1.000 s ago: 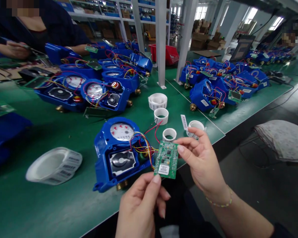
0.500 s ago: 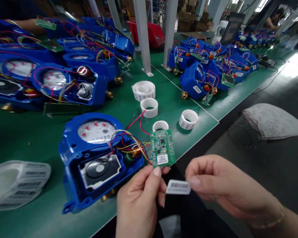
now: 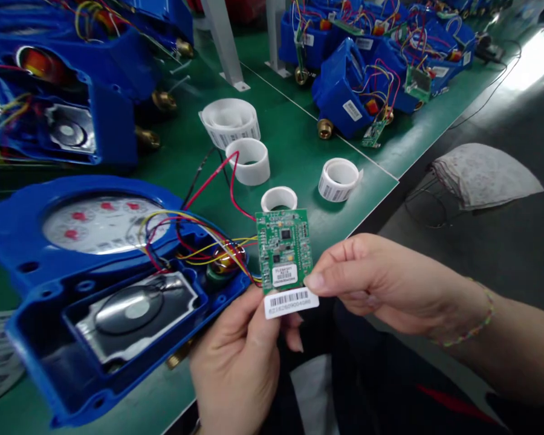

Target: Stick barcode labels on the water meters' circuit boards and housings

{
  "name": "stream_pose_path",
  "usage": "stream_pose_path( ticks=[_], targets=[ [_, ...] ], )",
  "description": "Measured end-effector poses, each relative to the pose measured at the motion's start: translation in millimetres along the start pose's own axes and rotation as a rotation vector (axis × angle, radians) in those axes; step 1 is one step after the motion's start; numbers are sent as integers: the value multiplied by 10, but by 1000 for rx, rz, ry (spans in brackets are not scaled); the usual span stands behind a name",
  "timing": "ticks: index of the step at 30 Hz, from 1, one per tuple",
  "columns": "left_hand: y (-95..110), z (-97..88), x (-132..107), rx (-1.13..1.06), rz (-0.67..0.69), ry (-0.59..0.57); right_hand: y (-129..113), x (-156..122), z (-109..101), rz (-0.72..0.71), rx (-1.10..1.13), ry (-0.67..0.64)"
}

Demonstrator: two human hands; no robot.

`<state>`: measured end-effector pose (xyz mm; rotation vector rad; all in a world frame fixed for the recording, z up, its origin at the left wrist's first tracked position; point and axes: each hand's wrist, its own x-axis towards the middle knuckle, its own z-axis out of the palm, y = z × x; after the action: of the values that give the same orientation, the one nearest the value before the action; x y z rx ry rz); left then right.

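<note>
My left hand [image 3: 236,362] pinches the lower edge of a small green circuit board [image 3: 283,244], held upright just off the table's front edge. Coloured wires [image 3: 194,238] run from the board into an open blue water meter [image 3: 95,284] on the green table [image 3: 299,151]. My right hand [image 3: 376,281] is closed, its thumb and fingers pressing a white barcode sticker [image 3: 291,302] against the bottom of the board. The sticker sits below a smaller white label on the board.
Several white label rolls [image 3: 338,179] lie on the table beyond the board. More blue meters [image 3: 63,96] crowd the left and the far side [image 3: 358,72]. Metal posts [image 3: 222,42] rise at the back. A cloth-covered seat [image 3: 480,175] stands on the dark floor to the right.
My right hand brought the barcode sticker up from below and pressed it onto the board's lower edge. The view has moved closer, down and left towards the meter.
</note>
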<state>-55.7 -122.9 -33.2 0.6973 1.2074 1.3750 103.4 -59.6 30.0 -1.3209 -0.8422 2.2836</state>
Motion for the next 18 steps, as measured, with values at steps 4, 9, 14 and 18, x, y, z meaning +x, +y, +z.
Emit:
stream_pose_path(
  ticks=[4,9,14,18],
  targets=[
    [3,9,24,-43,-10,17,-4,15,2,-30,-14,11],
    [6,21,14,-65,-20,38,4,30,28,-80,43,-4],
    [21,28,6,-58,-22,40,9,32,40,-89,54,-11],
    [23,37,10,-57,-16,76,7,36,35,-81,27,-11]
  ],
)
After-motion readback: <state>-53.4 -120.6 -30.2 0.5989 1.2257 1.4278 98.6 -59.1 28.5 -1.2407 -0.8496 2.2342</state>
